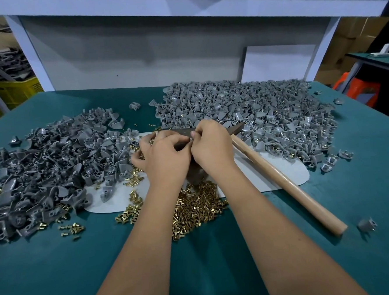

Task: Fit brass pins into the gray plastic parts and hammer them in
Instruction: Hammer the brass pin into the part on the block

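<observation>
Basically both hands, left (164, 149) and right (211, 144), meet mid-worktop, fingers pinching one small gray part (191, 139), probably seating a pin. Loose pins (197, 206) sit near, part piles left (53, 160) and far right (243, 108), hammer (282, 180) lying ready on the right.

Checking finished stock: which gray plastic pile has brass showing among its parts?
The larger right-hand pile of gray plastic parts, behind the wooden hammer handle; brass glints within it, unlike the left-hand pile.

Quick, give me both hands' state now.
Left hand: fingers curled, pinching the small gray plastic part.
Right hand: fingers curled, pinching the same part.
</observation>
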The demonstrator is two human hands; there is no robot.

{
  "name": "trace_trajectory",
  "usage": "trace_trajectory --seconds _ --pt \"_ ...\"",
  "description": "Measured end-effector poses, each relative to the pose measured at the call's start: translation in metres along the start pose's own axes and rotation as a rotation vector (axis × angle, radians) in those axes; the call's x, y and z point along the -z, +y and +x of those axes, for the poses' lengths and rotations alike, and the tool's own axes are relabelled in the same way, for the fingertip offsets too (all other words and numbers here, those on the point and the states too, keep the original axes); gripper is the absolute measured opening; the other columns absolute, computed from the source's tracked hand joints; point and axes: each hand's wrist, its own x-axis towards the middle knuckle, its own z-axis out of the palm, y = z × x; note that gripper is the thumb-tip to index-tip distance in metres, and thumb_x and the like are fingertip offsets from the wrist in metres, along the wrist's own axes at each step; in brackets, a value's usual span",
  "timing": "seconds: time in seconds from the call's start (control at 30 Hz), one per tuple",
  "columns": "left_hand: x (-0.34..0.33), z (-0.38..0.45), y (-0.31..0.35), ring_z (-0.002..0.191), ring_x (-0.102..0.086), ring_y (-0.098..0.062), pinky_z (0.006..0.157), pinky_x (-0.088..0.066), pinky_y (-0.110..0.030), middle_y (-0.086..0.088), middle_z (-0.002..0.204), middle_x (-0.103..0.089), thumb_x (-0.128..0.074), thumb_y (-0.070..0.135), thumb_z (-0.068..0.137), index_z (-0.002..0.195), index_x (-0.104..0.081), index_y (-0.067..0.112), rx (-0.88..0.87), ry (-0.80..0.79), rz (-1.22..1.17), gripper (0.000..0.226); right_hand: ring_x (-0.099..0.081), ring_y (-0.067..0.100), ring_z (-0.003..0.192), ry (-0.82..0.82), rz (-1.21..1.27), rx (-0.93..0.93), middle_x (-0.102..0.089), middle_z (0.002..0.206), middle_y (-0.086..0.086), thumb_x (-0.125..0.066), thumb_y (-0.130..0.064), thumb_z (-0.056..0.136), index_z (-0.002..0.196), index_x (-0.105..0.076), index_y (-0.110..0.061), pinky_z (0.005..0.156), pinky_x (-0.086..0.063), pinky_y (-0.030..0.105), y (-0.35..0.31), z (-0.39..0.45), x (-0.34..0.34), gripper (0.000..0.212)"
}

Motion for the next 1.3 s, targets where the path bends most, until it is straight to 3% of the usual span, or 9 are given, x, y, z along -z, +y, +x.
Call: trace_trajectory --seconds 0.4,0.6,0.77,0.9,1.03,1.17,1.23,1.3 --pt "0.001 -0.002 0.000 0.127 -0.029 -0.018 0.101 -0.013 -0.048 0.021 0.117 -0.063 -0.063 0.055 0.086 0.086 -0.073 0.042 -0.009 0.012 -0.006 0.017 -0.049 0.023 0.087 0.046 0.030 0.051 -0.052 0.082 0.000 -0.055 -0.015 0.093 0.073 -0.049 -0.013 0.068 -0.030 0.031 0.005 -0.003 -0.003 0.021" --pt "0.002 -0.002 0.001 0.128 -0.027 -0.019 0.101 -0.019 -0.048 0.021 0.123 -0.058 -0.063 0.052 0.087 0.087 -0.070 0.044 -0.010 -0.039 0.004 0.011 -0.048 0.016 0.091 0.082 0.133 0.126 -0.057 0.089 -0.003 -0.056 -0.015 0.093 0.084 -0.062 -0.012 0.078 -0.038 0.029 0.017 -0.015 0.002 0.011" --pt "0.006 -0.002 0.000 0.132 -0.024 -0.019 0.104 -0.017 -0.047 0.020 0.127 -0.055 -0.062 0.049 0.089 0.083 -0.061 0.047 0.016 -0.096 -0.053 0.007 -0.044 0.015 0.094 0.201 -0.292 0.045 -0.057 0.107 0.003 -0.052 -0.026 0.093 0.110 -0.061 -0.015 0.080 -0.040 0.030 0.039 -0.020 0.028 0.022" --pt "0.007 -0.002 -0.002 0.130 -0.024 -0.019 0.102 -0.017 -0.043 0.021 0.124 -0.058 -0.062 0.046 0.091 0.085 -0.064 0.042 0.026 -0.085 -0.086 0.008 -0.054 0.033 0.104 -0.024 -0.595 -0.181 -0.059 0.111 0.015 -0.048 -0.037 0.093 0.110 -0.061 -0.008 0.078 -0.042 0.037 0.064 -0.025 0.052 0.036" --pt "0.006 -0.001 -0.002 0.130 -0.024 -0.017 0.100 -0.017 -0.041 0.022 0.122 -0.058 -0.062 0.045 0.092 0.088 -0.068 0.040 0.039 -0.076 -0.086 0.009 -0.055 0.031 0.090 -0.141 -0.519 -0.208 -0.061 0.103 0.012 -0.050 -0.031 0.097 0.101 -0.059 -0.009 0.066 -0.035 0.032 0.069 -0.028 0.056 0.024" --pt "0.004 -0.001 -0.003 0.130 -0.023 -0.016 0.104 -0.017 -0.043 0.023 0.124 -0.058 -0.062 0.044 0.091 0.091 -0.068 0.041 0.043 -0.080 -0.100 0.006 -0.044 0.025 0.065 -0.084 -0.406 -0.241 -0.046 0.069 -0.001 -0.052 -0.027 0.096 0.094 -0.042 -0.013 0.052 -0.029 0.030 0.059 -0.023 0.065 0.018" --pt "0.004 0.000 -0.004 0.130 -0.023 -0.015 0.104 -0.017 -0.043 0.023 0.123 -0.058 -0.062 0.044 0.091 0.090 -0.068 0.041 0.043 -0.076 -0.092 0.007 -0.043 0.019 0.059 -0.052 -0.313 -0.219 -0.049 0.071 -0.001 -0.053 -0.025 0.095 0.098 -0.040 -0.015 0.047 -0.025 0.029 0.053 -0.019 0.072 0.016" --pt "0.003 0.000 -0.004 0.128 -0.024 -0.016 0.102 -0.017 -0.043 0.023 0.122 -0.058 -0.062 0.046 0.090 0.090 -0.069 0.041 0.043 -0.066 -0.073 0.009 -0.049 0.016 0.064 -0.047 -0.142 -0.158 -0.060 0.085 -0.002 -0.054 -0.028 0.095 0.110 -0.048 -0.025 0.051 -0.033 0.028 0.042 -0.018 0.081 0.017"
